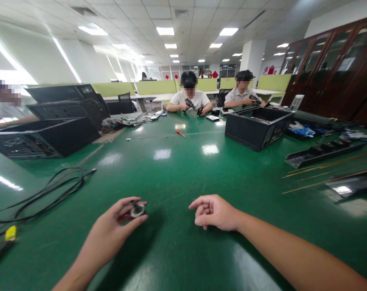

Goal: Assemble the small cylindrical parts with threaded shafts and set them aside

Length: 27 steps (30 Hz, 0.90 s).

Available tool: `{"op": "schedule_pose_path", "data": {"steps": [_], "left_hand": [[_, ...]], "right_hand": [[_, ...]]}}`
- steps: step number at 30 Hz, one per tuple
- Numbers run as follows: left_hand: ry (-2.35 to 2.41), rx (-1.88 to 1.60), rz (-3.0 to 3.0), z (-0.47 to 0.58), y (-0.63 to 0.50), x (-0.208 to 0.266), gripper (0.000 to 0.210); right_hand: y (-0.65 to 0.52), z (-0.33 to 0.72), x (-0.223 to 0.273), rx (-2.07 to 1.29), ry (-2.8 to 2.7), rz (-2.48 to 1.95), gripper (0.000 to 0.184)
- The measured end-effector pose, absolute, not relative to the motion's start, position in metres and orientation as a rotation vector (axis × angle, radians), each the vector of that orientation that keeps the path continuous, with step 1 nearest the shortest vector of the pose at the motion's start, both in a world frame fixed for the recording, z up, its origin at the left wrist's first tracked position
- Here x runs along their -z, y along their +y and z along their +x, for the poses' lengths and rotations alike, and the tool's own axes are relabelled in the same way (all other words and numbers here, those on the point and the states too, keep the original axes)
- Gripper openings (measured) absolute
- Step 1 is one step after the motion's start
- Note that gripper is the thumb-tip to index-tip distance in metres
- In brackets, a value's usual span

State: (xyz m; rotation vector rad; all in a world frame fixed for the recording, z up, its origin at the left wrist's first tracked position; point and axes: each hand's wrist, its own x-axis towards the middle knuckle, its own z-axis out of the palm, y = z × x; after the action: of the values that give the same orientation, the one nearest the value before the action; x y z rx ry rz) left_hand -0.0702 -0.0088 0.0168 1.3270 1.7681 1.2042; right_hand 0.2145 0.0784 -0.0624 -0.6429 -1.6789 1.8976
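Low over the green table (171, 182), my left hand (116, 222) grips a small round part (137, 210) between thumb and fingers. The part has a pale, shiny disc-like rim and a dark piece standing up from its middle; its exact kind I cannot make out. To the right, apart from it, is my right hand (215, 212), with its forefinger stretched out and the other fingers loosely bent. Nothing shows between the thumb and fingers of that hand. A shadow falls on the table below each arm.
Black cables (58, 190) lie at left, near a black computer case (46, 135). A red screwdriver (179, 132) lies further back. Another open case (257, 125), thin brass-coloured rods (319, 167) and a black metal rail (319, 151) occupy the right. Two co-workers (189, 99) hold power tools across the table.
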Motion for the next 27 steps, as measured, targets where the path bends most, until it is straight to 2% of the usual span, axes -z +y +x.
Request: {"op": "schedule_pose_path", "data": {"steps": [3, 6, 14, 19, 27], "left_hand": [[1.567, -1.061, 1.555, -0.023, 0.026, -0.005, 0.043], [1.467, -1.017, 1.668, 0.012, 0.049, 0.009, 0.037], [1.363, -0.897, 1.726, 0.013, 0.046, 0.037, 0.03], [1.268, -0.944, 1.568, 0.016, 0.047, 0.039, 0.041], [1.285, -0.918, 1.592, 0.017, 0.049, 0.039, 0.027]], "right_hand": [[0.086, 0.219, 0.067, -1.619, -1.68, -0.7, 0.042], [0.092, 0.222, 0.072, -1.449, -1.671, -0.743, 0.046], [0.085, 0.217, 0.067, -1.356, -1.765, -0.788, 0.05], [0.08, 0.216, 0.064, -1.266, -1.851, -0.855, 0.042], [0.077, 0.216, 0.062, -1.117, -1.933, -0.9, 0.031]]}}
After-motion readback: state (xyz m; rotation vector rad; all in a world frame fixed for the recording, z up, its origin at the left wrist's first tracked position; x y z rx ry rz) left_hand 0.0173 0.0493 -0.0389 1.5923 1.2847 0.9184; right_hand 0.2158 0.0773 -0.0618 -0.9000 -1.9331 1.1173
